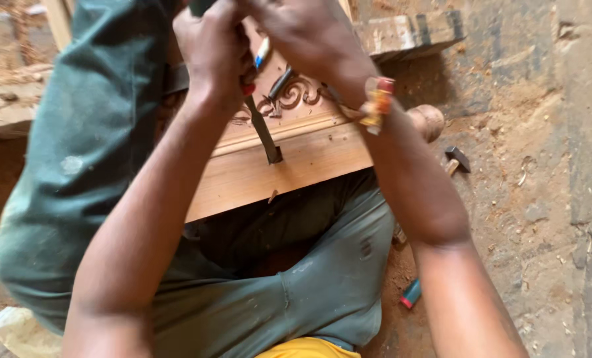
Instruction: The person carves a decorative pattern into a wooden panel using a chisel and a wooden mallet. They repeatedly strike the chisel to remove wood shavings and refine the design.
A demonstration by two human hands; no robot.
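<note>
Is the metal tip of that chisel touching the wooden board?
Touching. The head view shows the chisel, gripped in the left hand, with its blade end pressed onto the carved wooden board, no gap visible.

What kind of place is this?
Probably a woodcarving workshop with a dirt floor: a carved wooden panel with scroll ornament, a chisel in the left hand, and wood chips on the ground.

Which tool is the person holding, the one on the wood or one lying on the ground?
The chisel on the carved wooden panel. The left hand grips its top, blade tip on the wood. The small hammer lies untouched on the dusty ground.
</note>
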